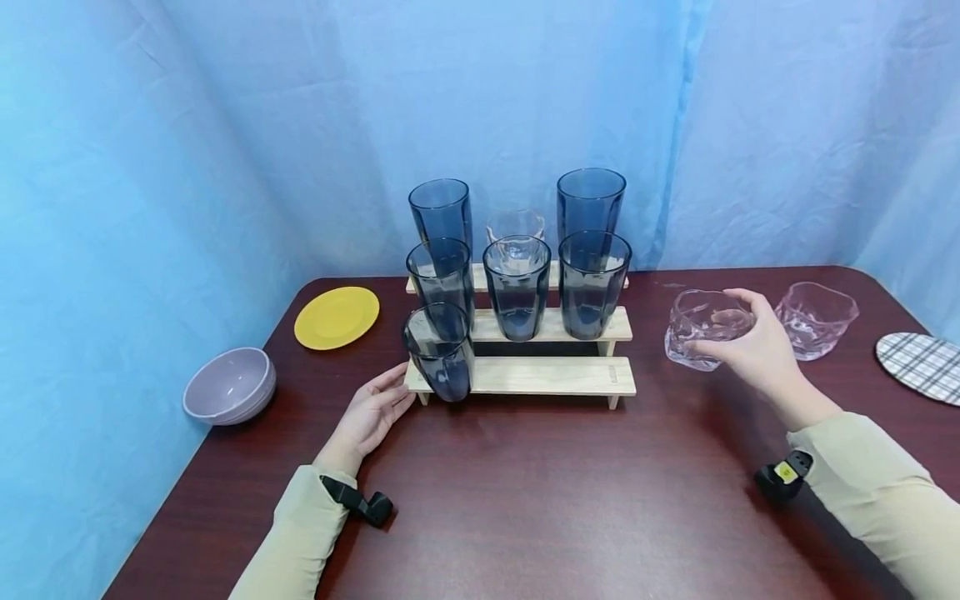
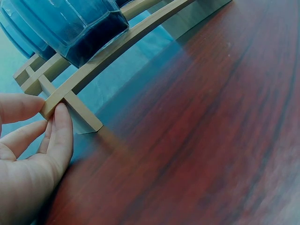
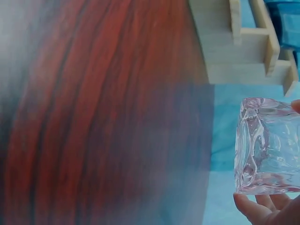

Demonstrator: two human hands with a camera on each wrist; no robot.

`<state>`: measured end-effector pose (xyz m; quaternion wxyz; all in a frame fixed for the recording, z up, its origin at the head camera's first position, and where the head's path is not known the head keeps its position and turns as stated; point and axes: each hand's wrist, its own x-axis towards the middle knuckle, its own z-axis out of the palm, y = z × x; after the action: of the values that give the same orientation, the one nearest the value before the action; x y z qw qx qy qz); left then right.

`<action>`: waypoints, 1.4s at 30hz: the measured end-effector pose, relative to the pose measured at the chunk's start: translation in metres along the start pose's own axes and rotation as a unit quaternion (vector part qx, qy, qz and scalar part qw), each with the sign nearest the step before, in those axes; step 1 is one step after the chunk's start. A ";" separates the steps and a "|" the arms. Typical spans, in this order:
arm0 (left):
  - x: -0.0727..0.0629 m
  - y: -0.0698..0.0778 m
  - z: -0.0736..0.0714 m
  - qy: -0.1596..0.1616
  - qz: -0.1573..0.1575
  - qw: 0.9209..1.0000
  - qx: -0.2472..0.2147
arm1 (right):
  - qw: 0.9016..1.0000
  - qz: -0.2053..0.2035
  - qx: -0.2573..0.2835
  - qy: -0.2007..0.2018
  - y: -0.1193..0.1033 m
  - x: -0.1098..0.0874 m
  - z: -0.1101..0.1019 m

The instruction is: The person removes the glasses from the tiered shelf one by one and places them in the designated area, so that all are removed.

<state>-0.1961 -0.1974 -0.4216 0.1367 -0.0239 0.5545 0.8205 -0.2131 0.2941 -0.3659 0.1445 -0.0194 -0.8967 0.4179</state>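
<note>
My left hand (image 1: 375,408) pinches the front left end of a three-tier wooden rack (image 1: 540,375), thumb above and fingers below in the left wrist view. On its bottom tier, at the left, stands a dark blue-grey glass tumbler (image 1: 442,362). The middle tier carries three such tumblers (image 1: 516,292). On the top tier a clear glass (image 1: 517,229) sits between two more dark tumblers (image 1: 592,200). Right of the rack, my right hand (image 1: 753,346) holds a wavy clear glass (image 1: 693,337) around its sides, raised off the table. In the right wrist view that glass (image 3: 267,145) lies between thumb and fingers.
Another clear glass (image 1: 813,325) stands just behind my right hand. A checked round mat (image 1: 922,367) lies at the right edge. On the left are a yellow plate (image 1: 337,318) and a stack of lilac bowls (image 1: 232,387). Blue curtains (image 1: 300,108) surround the dark red table (image 1: 540,500).
</note>
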 end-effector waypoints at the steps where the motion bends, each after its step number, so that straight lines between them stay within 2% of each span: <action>1: 0.000 0.000 0.000 0.000 0.000 1.000 0.000 | 1.000 0.003 -0.003 -0.003 0.001 0.001 0.000; 6: 0.000 0.000 0.000 0.002 -0.001 1.000 0.002 | 1.000 0.008 -0.012 -0.008 0.007 0.011 0.000; 15: 0.000 0.000 0.001 -0.001 -0.002 1.000 -0.001 | 0.999 0.015 -0.023 0.023 0.020 0.025 -0.003; 36: 0.000 -0.002 0.000 -0.009 0.005 1.000 -0.002 | 0.997 0.076 0.006 0.018 0.039 0.032 -0.001; 42: -0.001 -0.002 -0.001 -0.008 0.010 1.000 0.001 | 0.997 0.074 0.000 0.013 0.043 0.035 -0.003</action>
<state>-0.1949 -0.1975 -0.4239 0.1329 -0.0115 0.5547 0.8213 -0.2496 0.3294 -0.3878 0.1244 -0.0913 -0.8910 0.4269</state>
